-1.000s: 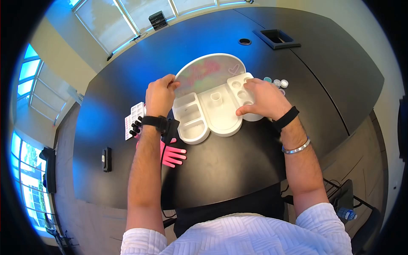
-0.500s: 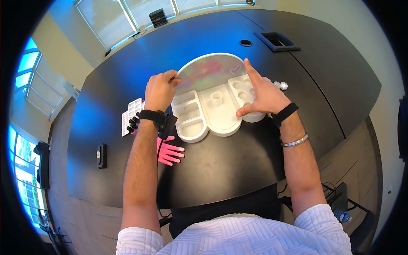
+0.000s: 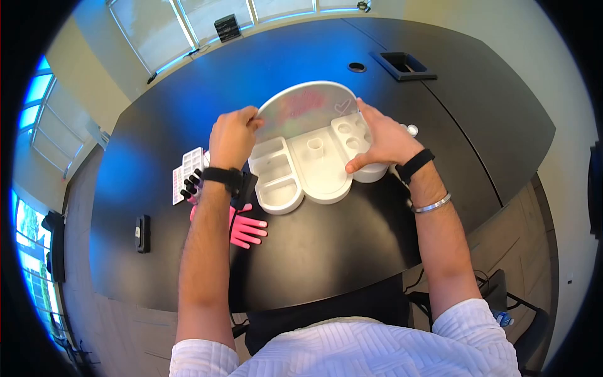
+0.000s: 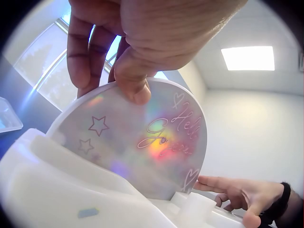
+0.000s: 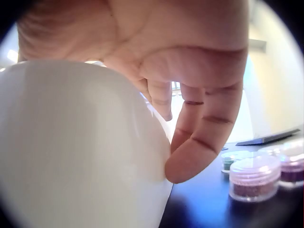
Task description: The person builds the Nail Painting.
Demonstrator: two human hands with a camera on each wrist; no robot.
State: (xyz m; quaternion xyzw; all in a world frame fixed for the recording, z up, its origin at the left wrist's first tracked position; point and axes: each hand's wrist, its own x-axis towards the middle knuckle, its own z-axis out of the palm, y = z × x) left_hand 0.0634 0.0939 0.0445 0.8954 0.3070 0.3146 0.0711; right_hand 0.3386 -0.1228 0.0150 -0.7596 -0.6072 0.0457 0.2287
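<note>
A white organizer (image 3: 326,193) with a rounded, shimmery back panel (image 3: 301,110) stands on the dark table. Script lettering, stars and hearts decorate the panel in the left wrist view. My left hand (image 3: 233,137) pinches the panel's upper left rim, thumb on the decorated face and fingers behind. Across the organizer's right section with round wells (image 3: 353,144), my right hand (image 3: 392,141) grips it, thumb toward the front and index finger at the panel's right edge. The right wrist view shows a bent finger (image 5: 190,161) against the white outer wall.
Clear-lidded jars (image 5: 254,178) of coloured powder sit beyond the right hand. Left of the organizer are a pink practice hand (image 3: 248,231), black-capped bottles (image 3: 190,185) and a compartmented case (image 3: 191,162). A small black object (image 3: 143,234) lies farther left.
My right hand has lifted its fingers off the round wells and shifted them to the section's outer side and panel edge. The left hand keeps its pinch on the rim.
</note>
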